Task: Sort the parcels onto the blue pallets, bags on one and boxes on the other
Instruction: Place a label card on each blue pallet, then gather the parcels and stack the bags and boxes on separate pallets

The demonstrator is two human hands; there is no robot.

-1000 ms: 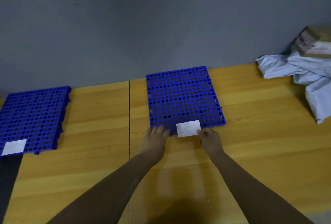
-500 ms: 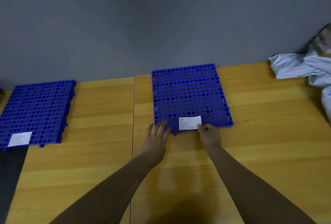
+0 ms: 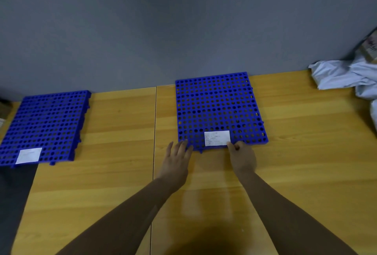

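Note:
Two blue perforated pallets lie on the wooden table: one [image 3: 218,107] in the middle and one [image 3: 44,124] at the left. Each bears a white paper label, the middle label [image 3: 216,138] at its near edge. My left hand [image 3: 177,158] lies flat with straight fingers touching the middle pallet's near left corner. My right hand [image 3: 241,155] pinches the near edge of that pallet just right of its label. Grey-white parcel bags [image 3: 342,77] are heaped at the far right, with a cardboard box [image 3: 370,50] on top, cut off by the frame.
A grey wall runs behind the table. A seam [image 3: 155,132] divides the tabletop left of the middle pallet. A dark floor strip [image 3: 14,203] shows past the table's left edge. Something brown [image 3: 4,107] sits at the far left.
The view has shifted left, pushing the parcel heap toward the right edge. The middle pallet has slid a little away from me. Both hands stay at its near edge.

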